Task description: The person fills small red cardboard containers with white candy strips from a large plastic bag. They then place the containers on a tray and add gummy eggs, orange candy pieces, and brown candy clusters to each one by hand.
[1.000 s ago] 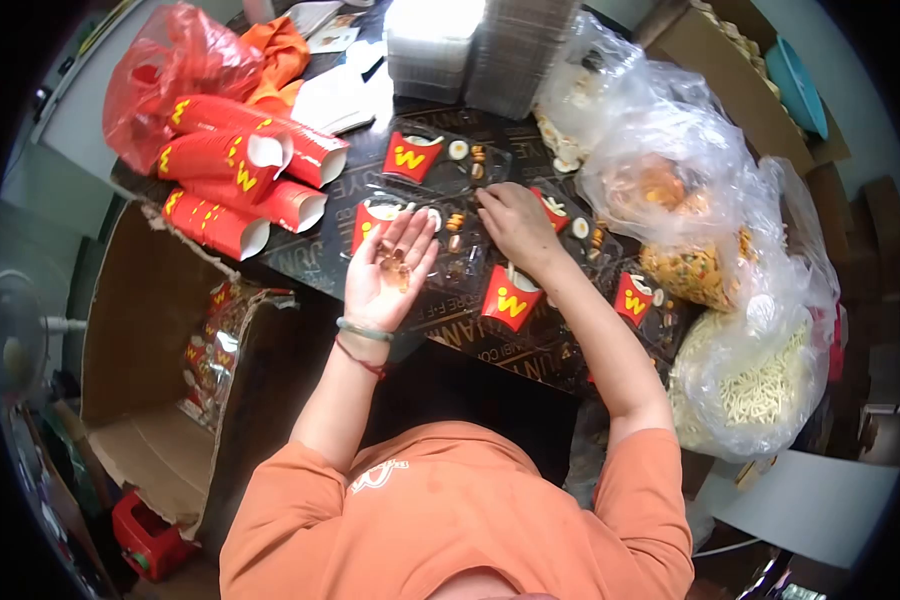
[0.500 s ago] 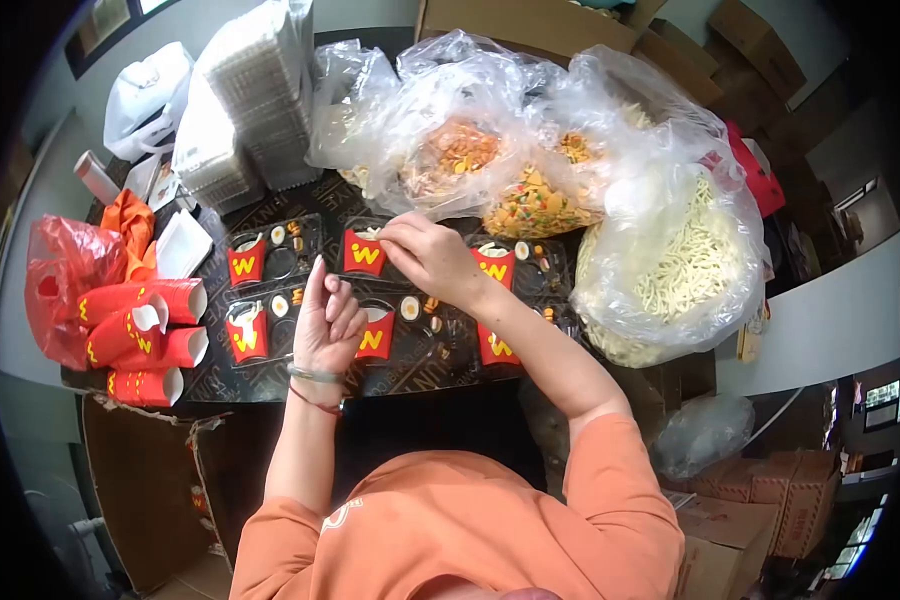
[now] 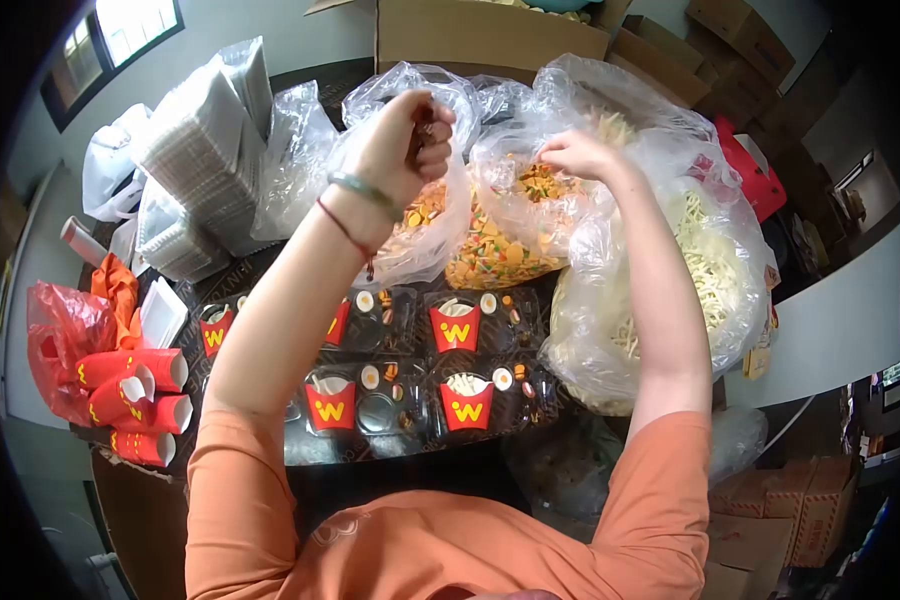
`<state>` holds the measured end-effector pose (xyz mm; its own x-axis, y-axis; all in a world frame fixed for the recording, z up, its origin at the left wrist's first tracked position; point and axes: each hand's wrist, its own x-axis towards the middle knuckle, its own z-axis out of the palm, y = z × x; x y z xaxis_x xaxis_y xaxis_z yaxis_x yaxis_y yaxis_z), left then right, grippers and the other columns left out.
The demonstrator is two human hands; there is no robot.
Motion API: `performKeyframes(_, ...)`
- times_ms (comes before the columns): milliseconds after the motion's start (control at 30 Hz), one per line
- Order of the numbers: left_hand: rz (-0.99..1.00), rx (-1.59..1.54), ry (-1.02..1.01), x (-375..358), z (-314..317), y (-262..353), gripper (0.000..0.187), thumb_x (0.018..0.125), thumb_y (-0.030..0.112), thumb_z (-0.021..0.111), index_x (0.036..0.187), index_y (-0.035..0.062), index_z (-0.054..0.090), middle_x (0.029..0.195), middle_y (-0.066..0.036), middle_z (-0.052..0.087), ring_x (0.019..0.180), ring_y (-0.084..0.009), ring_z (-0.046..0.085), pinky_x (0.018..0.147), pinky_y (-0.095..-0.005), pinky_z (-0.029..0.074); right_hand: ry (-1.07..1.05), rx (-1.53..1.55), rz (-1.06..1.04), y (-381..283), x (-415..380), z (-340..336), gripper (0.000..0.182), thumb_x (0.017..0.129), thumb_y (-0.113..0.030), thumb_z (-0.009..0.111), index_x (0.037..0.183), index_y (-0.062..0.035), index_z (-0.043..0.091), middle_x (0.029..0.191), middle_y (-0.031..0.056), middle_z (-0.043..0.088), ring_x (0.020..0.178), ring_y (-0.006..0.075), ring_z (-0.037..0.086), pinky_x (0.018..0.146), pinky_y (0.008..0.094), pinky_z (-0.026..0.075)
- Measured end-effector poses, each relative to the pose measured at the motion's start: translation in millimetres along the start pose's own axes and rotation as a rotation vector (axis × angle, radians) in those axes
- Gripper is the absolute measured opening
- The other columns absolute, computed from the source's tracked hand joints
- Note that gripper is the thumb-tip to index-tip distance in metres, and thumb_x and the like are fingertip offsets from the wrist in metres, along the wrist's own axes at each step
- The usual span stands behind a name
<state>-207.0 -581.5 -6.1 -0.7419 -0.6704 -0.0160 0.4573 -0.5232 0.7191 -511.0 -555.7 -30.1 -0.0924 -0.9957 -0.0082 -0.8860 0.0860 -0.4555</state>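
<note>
My left hand (image 3: pixel 405 145) is raised over the clear plastic bags at the back, its fingers curled closed; what is in them, if anything, is hidden. My right hand (image 3: pixel 582 156) is above a clear bag of small orange and yellow pieces (image 3: pixel 542 184), fingertips pressed together, and I cannot make out anything between them. Below my arms are several clear plastic trays (image 3: pixel 378 412), each with a red fries carton (image 3: pixel 455 328) bearing a yellow mark, plus small toy egg and burger pieces. Pale fries stick out of some cartons. My left forearm covers part of the left trays.
A large bag of pale fry-shaped pieces (image 3: pixel 710 290) stands at the right. Stacked clear trays (image 3: pixel 195 150) rise at the back left. Red empty cartons (image 3: pixel 145 405) lie beside a red plastic bag (image 3: pixel 65 340). A cardboard box (image 3: pixel 490 38) is behind the bags.
Both hands have left the carton trays and reached forward to the bags at the back. My left fingers, loosely bent before, are now curled tighter. The camera view has shifted.
</note>
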Motion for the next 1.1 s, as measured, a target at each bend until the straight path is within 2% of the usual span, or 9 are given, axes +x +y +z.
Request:
performKeyframes(233, 0.068, 0.227, 0.245, 193, -18, 10, 0.018, 0.09, 0.014, 0.055, 0.076, 0.004, 0.061, 0.064, -0.003, 0.053, 0.053, -0.0133, 0.045, 0.049, -0.0255, 0.036, -0.347, -0.123, 0.035, 15, 10, 40, 0.053, 0.077, -0.032, 0.068, 0.124, -0.009, 0.063, 0.11, 0.0155, 0.069, 0.096, 0.0271, 0.067, 0.086, 0.0378, 0.052)
performKeyframes(333, 0.088, 0.242, 0.412, 232, -6, -5, 0.015, 0.088, 0.013, 0.06, 0.077, 0.0038, 0.061, 0.068, -0.005, 0.056, 0.059, -0.0143, 0.049, 0.057, -0.0265, 0.043, -0.464, -0.45, 0.293, 8, 20, 79, 0.097, 0.072, -0.054, 0.072, 0.153, -0.0256, 0.028, 0.157, 0.0172, 0.027, 0.138, 0.0331, 0.039, 0.11, 0.0443, 0.038)
performKeyframes(367, 0.094, 0.249, 0.465, 246, -3, -10, 0.014, 0.088, 0.013, 0.061, 0.077, 0.0037, 0.062, 0.069, -0.005, 0.057, 0.06, -0.0146, 0.051, 0.06, -0.0269, 0.046, -0.552, -0.407, 0.359, 10, 23, 86, 0.102, 0.074, -0.058, 0.068, 0.156, -0.0298, 0.013, 0.162, 0.0166, -0.004, 0.146, 0.0395, 0.021, 0.115, 0.0479, 0.03)
performKeyframes(467, 0.179, 0.548, 0.35, 269, -15, -22, 0.034, 0.089, 0.033, 0.063, 0.112, 0.0084, 0.061, 0.13, -0.011, 0.055, 0.129, -0.024, 0.042, 0.11, -0.0569, 0.027, -0.538, -0.466, 0.402, 12, 25, 96, 0.095, 0.079, -0.053, 0.065, 0.156, -0.0309, 0.013, 0.162, 0.0173, -0.007, 0.145, 0.0406, 0.022, 0.114, 0.0467, 0.031)
performKeyframes(500, 0.139, 0.544, 0.322, 278, -22, -20, 0.042, 0.089, 0.038, 0.061, 0.122, 0.0116, 0.057, 0.146, -0.008, 0.043, 0.142, -0.0256, 0.025, 0.114, -0.0623, 0.005, -0.537, -0.47, 0.407, 5, 21, 92, 0.093, 0.08, -0.043, 0.067, 0.156, -0.0319, 0.013, 0.162, 0.0172, -0.003, 0.144, 0.0403, 0.025, 0.114, 0.0463, 0.032)
performKeyframes(533, 0.135, 0.543, 0.318, 287, -27, -25, 0.042, 0.089, 0.038, 0.061, 0.122, 0.0116, 0.057, 0.146, -0.008, 0.043, 0.142, -0.0256, 0.025, 0.114, -0.0623, 0.005, -0.537, -0.468, 0.412, 3, 19, 90, 0.093, 0.08, -0.043, 0.067, 0.156, -0.0319, 0.013, 0.162, 0.0172, -0.003, 0.144, 0.0403, 0.025, 0.114, 0.0463, 0.032)
performKeyframes(700, 0.19, 0.461, 0.334, 238, -3, -22, 0.038, 0.089, 0.034, 0.063, 0.119, 0.0101, 0.061, 0.135, -0.009, 0.053, 0.13, -0.0259, 0.039, 0.113, -0.0449, 0.023, -0.513, -0.464, 0.398, 13, 35, 110, 0.087, 0.079, -0.021, 0.069, 0.153, -0.0244, 0.024, 0.16, 0.0169, 0.01, 0.138, 0.0405, 0.036, 0.107, 0.0466, 0.041)
performKeyframes(833, 0.131, 0.218, 0.12, 169, 26, -41, 0.025, 0.092, 0.025, 0.064, 0.11, 0.0072, 0.063, 0.111, -0.009, 0.064, 0.099, -0.0221, 0.059, 0.09, -0.0348, 0.047, -0.422, -0.319, 0.185, 30, 31, 109, 0.065, 0.076, -0.025, 0.075, 0.135, -0.0104, 0.052, 0.128, 0.0158, 0.061, 0.118, 0.0312, 0.059, 0.099, 0.0395, 0.048)
performKeyframes(1100, 0.094, -0.08, 0.203, 87, 28, -133, 0.022, 0.095, 0.022, 0.058, 0.111, 0.0064, 0.057, 0.108, -0.004, 0.057, 0.1, -0.0166, 0.05, 0.092, -0.0306, 0.041, -0.209, 0.392, 0.187, 47, 23, 40, 0.028, 0.081, -0.015, 0.069, 0.107, -0.0044, 0.064, 0.091, 0.005, 0.067, 0.084, 0.0136, 0.064, 0.076, 0.0299, 0.053)
